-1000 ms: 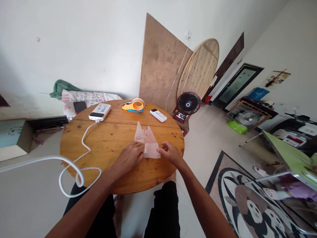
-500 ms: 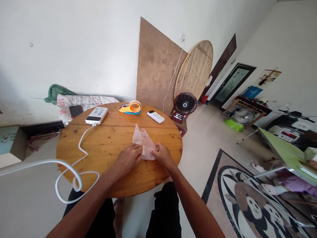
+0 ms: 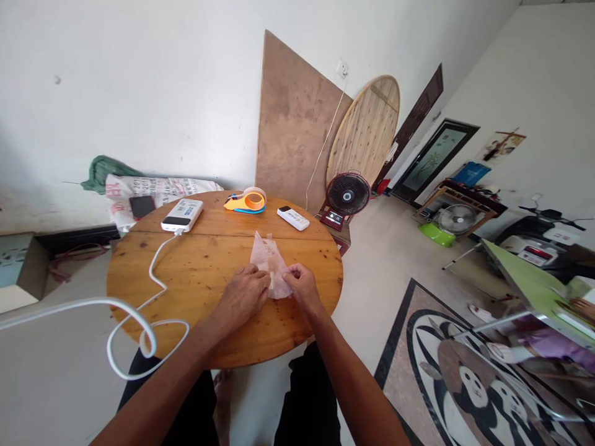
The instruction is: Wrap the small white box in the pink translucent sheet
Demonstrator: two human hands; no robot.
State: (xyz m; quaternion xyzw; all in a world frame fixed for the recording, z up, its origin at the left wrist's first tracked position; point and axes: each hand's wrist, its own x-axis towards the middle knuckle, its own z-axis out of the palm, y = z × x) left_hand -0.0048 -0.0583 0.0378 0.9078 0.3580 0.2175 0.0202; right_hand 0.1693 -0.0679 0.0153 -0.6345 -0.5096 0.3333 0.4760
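A thin, translucent pinkish-white wrapping sheet (image 3: pixel 277 263) lies folded on the round wooden table (image 3: pixel 186 266), its narrow corner pointing away from me. Across its middle is a paler strip that looks like tape. My left hand (image 3: pixel 244 291) rests on the left edge with fingers curled and pressed onto it. At the right edge, my right hand (image 3: pixel 301 286) pinches the sheet between thumb and fingers. Whatever may be inside the folds is hidden.
An orange tape dispenser (image 3: pixel 248 201) sits at the table's back edge. To its right lies a small white power bank (image 3: pixel 293 218). A larger white power bank (image 3: pixel 182 215) on the left has a white cable (image 3: pixel 155 282) looping towards me. Beyond stands a fan (image 3: pixel 348 195).
The right-hand fingers have shifted up slightly and bunched into a pinch at the sheet's edge. The sheet's right side is more crumpled and drawn in. The left hand has barely moved.
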